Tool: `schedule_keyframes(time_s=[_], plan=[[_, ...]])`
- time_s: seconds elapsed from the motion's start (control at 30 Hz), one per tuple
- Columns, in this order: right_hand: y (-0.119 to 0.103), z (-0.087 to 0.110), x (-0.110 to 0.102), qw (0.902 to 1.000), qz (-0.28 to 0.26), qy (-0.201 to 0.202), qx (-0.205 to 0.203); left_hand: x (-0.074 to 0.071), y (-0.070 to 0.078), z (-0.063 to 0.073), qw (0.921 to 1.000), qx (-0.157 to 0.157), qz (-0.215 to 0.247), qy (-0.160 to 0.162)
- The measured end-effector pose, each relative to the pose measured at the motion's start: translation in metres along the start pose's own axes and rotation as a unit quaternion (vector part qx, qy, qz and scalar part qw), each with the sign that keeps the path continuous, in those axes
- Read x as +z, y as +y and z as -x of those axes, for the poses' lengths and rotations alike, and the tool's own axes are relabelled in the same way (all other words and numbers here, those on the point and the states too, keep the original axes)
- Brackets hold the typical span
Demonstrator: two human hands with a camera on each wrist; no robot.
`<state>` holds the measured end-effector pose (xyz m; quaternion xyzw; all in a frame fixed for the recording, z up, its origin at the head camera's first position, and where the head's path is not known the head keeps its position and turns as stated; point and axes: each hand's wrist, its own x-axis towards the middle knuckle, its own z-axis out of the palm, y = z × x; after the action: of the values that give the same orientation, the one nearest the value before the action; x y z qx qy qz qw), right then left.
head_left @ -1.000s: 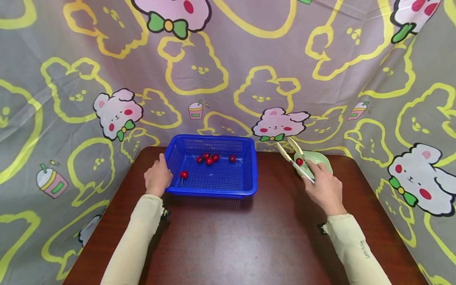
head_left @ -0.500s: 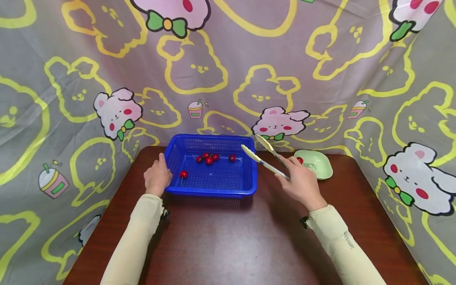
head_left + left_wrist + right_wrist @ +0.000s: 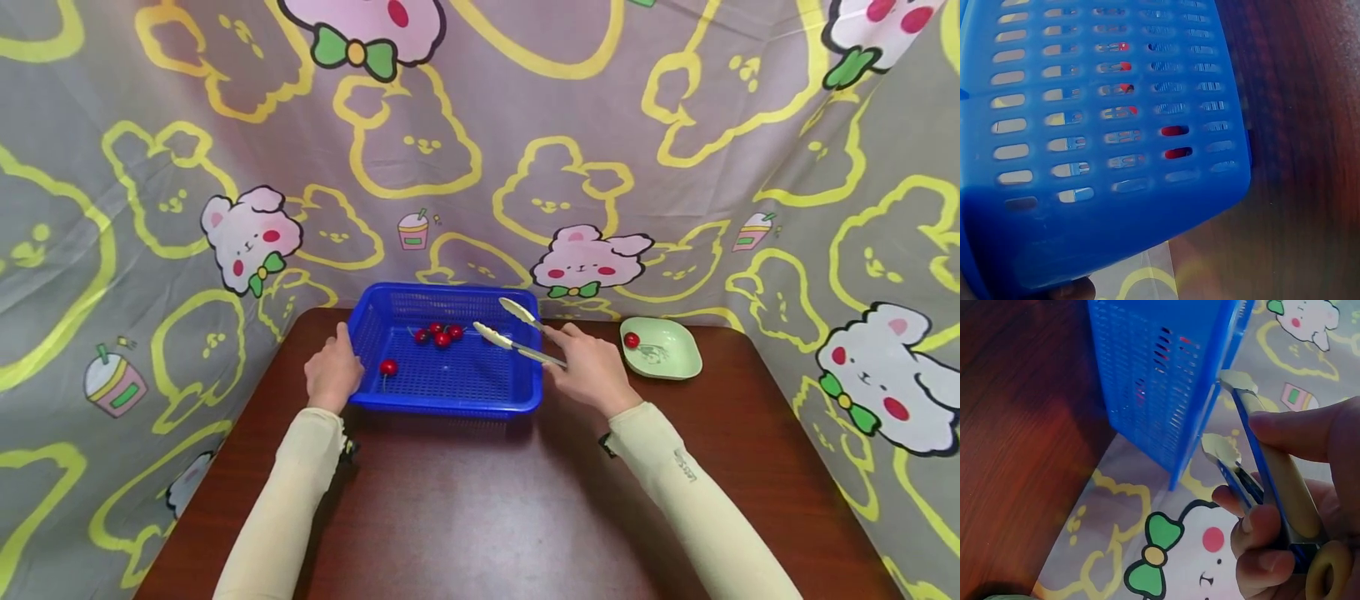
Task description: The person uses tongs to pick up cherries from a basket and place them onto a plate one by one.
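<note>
A blue plastic basket [image 3: 442,407] with slotted walls stands on the table. My left hand [image 3: 333,372] grips its left rim; a fingertip [image 3: 1075,290] shows under the basket rim in the left wrist view. My right hand [image 3: 596,371] holds a pair of tongs [image 3: 495,337], cream-tipped with metal arms. Their tips are spread apart over the right part of the basket, with nothing between them. Several red cherries with stems lie in a group [image 3: 442,338] toward the back of the basket, and a single cherry [image 3: 387,367] lies at the front left.
A light green dish [image 3: 681,348] stands at the back right, with one red cherry [image 3: 632,340] at its left side. The brown wooden table [image 3: 480,508] ends against a patterned cloth [image 3: 465,150] that hangs behind and along both sides.
My right hand has carried the spread tongs left, from the green dish to over the basket. The cherry stays in the dish. My left hand keeps its grip on the basket.
</note>
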<state>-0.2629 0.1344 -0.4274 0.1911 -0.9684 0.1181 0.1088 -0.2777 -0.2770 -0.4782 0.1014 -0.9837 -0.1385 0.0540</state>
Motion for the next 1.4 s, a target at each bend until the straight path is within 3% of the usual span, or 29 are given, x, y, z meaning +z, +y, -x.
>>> schedule_keyframes(time_s=[0.2, 0.5, 0.77, 1.03, 1.4], plan=[[-0.004, -0.013, 0.011, 0.9989, 0.019, -0.042, 0.002, 0.000, -0.001, -0.001, 1.0000, 0.003, 0.005, -0.004], [-0.013, -0.027, 0.013, 0.9971, 0.059, -0.039, -0.028, 0.000, 0.000, -0.001, 1.0000, -0.001, 0.006, -0.002], [-0.023, -0.042, 0.016, 0.9898, 0.121, -0.061, -0.044, 0.000, -0.002, 0.001, 1.0000, 0.002, 0.003, 0.005], [-0.031, -0.052, 0.021, 0.9836, 0.153, -0.089, -0.034, 0.000, 0.001, 0.000, 1.0000, -0.002, 0.008, 0.000], [-0.035, -0.054, 0.024, 0.9808, 0.178, -0.050, -0.062, 0.001, -0.001, -0.001, 0.9998, -0.006, 0.017, 0.003]])
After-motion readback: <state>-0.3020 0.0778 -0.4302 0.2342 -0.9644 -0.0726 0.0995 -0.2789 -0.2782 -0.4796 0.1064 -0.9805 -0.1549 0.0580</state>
